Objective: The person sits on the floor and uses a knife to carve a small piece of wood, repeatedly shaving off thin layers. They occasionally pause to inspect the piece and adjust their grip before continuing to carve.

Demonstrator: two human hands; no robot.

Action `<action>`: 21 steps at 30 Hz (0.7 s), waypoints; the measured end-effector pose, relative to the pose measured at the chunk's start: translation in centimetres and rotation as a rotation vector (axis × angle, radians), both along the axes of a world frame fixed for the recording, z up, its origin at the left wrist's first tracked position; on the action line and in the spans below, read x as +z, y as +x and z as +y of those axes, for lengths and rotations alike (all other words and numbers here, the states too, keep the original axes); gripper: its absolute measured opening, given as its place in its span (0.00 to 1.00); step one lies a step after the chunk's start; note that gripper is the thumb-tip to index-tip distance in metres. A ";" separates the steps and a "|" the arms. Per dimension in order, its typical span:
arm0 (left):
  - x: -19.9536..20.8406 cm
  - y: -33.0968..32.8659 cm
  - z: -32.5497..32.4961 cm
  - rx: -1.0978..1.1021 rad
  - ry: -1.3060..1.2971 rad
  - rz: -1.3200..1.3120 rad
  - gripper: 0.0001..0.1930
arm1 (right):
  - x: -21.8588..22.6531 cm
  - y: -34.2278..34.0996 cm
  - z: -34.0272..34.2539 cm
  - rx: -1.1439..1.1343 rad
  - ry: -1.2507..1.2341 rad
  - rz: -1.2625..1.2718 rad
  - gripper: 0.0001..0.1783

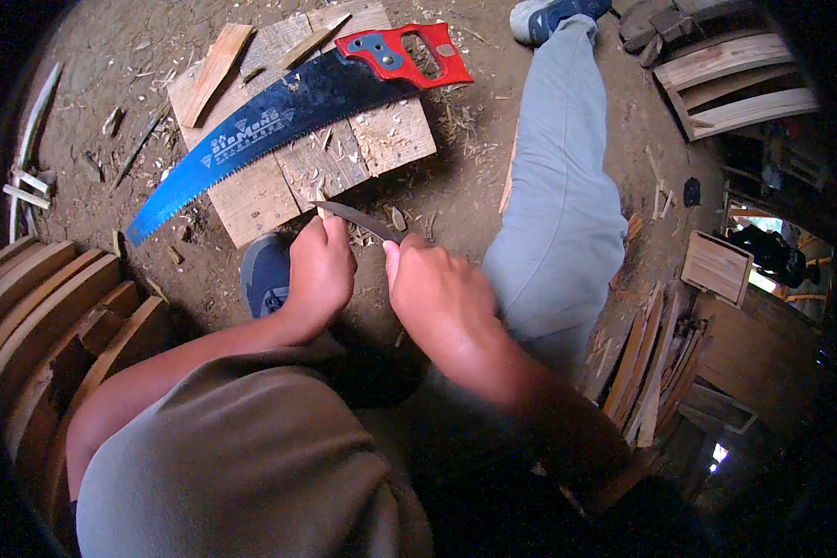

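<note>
Lower left of frame: curved timbers point(51, 302) stacked. Upper left to top centre: blue saw point(288, 110), red handle, flat across planks point(251, 197) on dirt floor, tip overhanging. Mid-frame: left grip point(325, 265) closed around small wood piece point(324, 213), end poking out top. Knife point(365, 222) blade lies across that end. Just right of centre: right grip point(442, 288) clenched on knife handle. Lower right: wood strips point(649, 365), piled.
</note>
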State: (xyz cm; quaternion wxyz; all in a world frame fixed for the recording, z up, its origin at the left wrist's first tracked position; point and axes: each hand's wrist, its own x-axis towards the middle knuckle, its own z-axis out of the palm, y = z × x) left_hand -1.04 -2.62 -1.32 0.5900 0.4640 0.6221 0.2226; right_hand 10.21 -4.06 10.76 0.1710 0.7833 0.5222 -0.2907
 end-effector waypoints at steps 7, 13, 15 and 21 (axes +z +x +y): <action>1.0 -0.2 0.5 0.054 -0.102 -0.054 0.20 | -2.2 0.0 0.5 -0.045 0.045 0.080 0.24; 0.6 -0.7 0.5 0.057 -0.124 -0.084 0.21 | 0.4 1.1 1.4 -0.014 -0.022 0.139 0.24; 0.6 -0.7 0.4 0.066 -0.127 -0.087 0.21 | 1.1 0.8 1.5 0.024 -0.053 0.121 0.24; 1.6 -0.6 0.6 0.086 -0.138 -0.084 0.23 | 0.9 0.6 1.1 0.068 -0.028 0.071 0.24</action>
